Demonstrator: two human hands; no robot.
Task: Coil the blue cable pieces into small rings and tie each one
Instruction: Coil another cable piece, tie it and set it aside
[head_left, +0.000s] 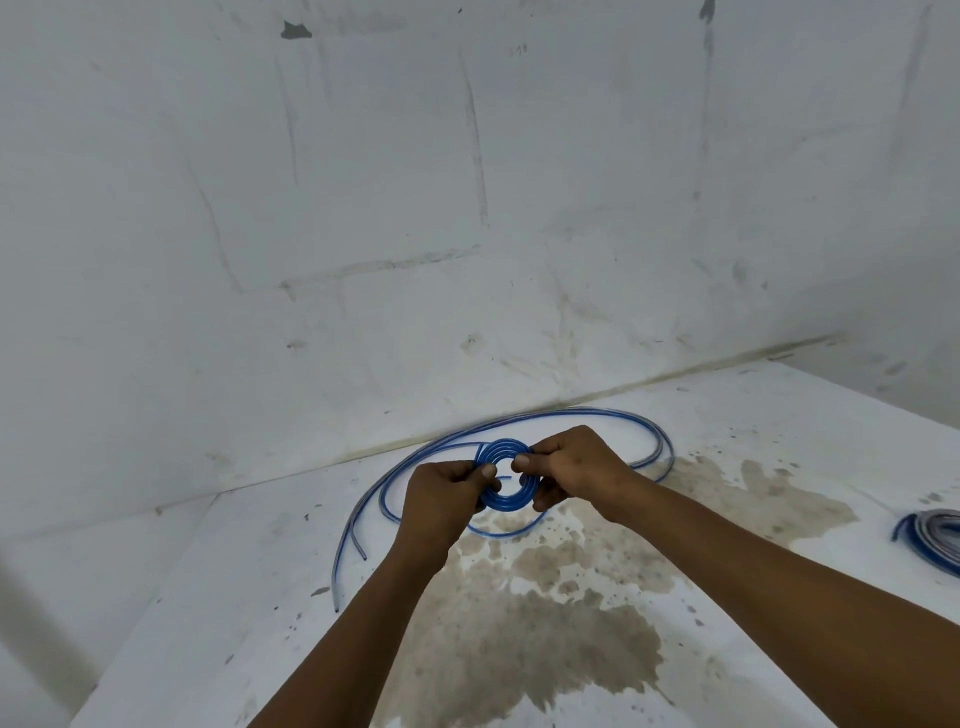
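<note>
A small ring of blue cable (511, 500) is held up between both hands above the white table (260, 597). My left hand (441, 501) pinches the ring's left side with thumb and fingers. My right hand (571, 470) pinches its right side, thumb on top. Loose blue cable pieces (571, 414) lie on the table behind and to the left of the hands in long curves, their ends (349, 545) pointing toward me.
A coiled bundle of blue and grey cable (932, 540) lies at the table's right edge. A brown stain (571, 613) covers the table's middle. A white marked wall (467, 208) rises right behind the table; the table's left edge (150, 603) drops off.
</note>
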